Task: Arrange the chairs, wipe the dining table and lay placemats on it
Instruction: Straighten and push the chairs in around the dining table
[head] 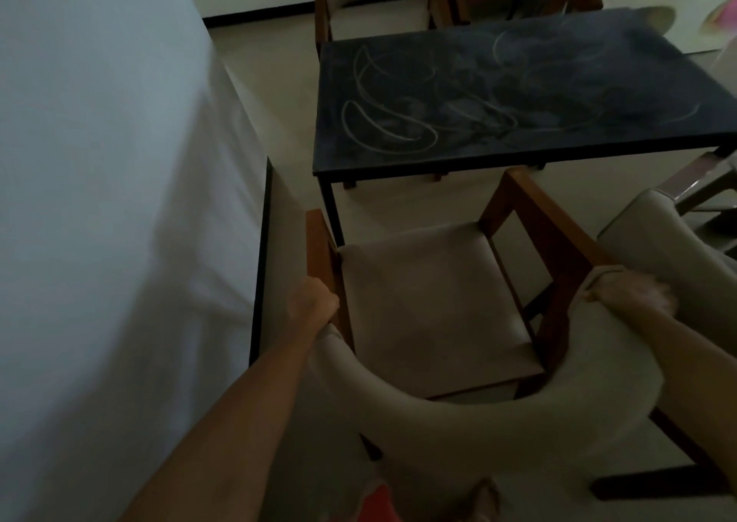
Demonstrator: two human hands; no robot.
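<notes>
The near chair [430,314], with wooden arms, a pale cushioned seat and a curved pale backrest, stands just short of the dark desk [518,94], whose top is streaked with whitish swirls. The left hand [313,302] curls round the left arm; the right hand [630,292] appears to grip the backrest's right end, though dim light blurs it. A white bed [99,202] lies close to the left, with a narrow strip of floor [287,170] between it and the desk. Another chair [662,238] sits close to the right, and two more chairs [375,7] stand at the far edge.

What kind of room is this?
Probably a dining corner in a home. A dark table marked with pale swirls has cushioned wooden chairs around it: two at its far side, and a near chair that both hands hold.
</notes>
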